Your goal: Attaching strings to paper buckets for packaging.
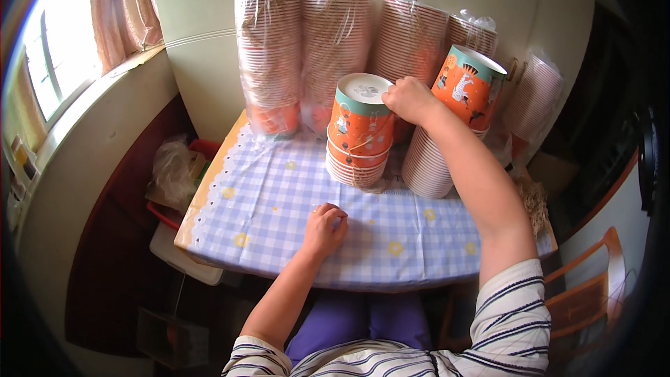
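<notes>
A short stack of upside-down paper tubs (359,146), orange with a teal band and cartoon figures, stands mid-table. My right hand (412,100) reaches across to its top, with closed fingers pinching the edge of the uppermost tub by its white base. Just right of it, a taller stack of paper tubs (466,91) leans to the right, partly behind my right forearm. On the tablecloth (279,199), near the front, rests my left hand (325,229). Its fingers are curled in, and nothing shows in them.
Tall plastic-wrapped stacks of tubs (269,63) line the back of the table, and another wrapped stack (536,101) stands at the right. Beyond the left edge are a red container (162,213) and a plastic bag (173,171). A wooden chair (586,286) is at the right.
</notes>
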Motion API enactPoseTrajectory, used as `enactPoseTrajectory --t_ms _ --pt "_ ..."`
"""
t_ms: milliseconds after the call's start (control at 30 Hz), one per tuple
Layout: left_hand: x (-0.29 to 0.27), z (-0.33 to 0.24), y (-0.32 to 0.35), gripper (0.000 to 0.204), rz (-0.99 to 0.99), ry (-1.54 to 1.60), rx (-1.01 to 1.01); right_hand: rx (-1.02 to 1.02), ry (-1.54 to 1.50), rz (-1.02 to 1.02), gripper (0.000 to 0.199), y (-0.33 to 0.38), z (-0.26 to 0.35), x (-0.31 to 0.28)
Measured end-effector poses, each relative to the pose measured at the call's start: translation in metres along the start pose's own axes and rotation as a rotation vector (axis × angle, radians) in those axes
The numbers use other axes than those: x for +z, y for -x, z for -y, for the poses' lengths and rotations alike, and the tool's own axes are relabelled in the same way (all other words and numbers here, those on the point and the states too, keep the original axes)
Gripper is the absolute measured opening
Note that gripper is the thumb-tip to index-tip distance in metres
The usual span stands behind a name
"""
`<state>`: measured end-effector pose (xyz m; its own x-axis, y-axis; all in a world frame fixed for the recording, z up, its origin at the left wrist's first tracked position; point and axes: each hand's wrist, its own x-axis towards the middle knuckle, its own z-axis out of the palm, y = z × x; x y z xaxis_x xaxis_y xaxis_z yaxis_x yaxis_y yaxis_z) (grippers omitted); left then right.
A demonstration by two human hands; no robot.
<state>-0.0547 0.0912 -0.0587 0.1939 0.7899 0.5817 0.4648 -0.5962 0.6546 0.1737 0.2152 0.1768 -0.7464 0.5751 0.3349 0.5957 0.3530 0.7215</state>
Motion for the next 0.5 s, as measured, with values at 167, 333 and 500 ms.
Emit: enactPoseTrajectory --t_ms 167,333,500 --pt "0.002 0.003 0.001 0.007 -0.004 -0.001 -0.015 -0.007 -0.026 0.023 0.01 0.003 0.004 0.009" --pt "0.002 0.0 0.0 0.007 0.006 -0.013 -0.025 -0.008 -0.03 0.028 0.012 0.006 0.003 0.015" --pt "0.003 0.002 0.0 0.008 0.008 -0.021 -0.015 -0.027 -0.032 0.026 0.013 0.003 0.003 0.019"
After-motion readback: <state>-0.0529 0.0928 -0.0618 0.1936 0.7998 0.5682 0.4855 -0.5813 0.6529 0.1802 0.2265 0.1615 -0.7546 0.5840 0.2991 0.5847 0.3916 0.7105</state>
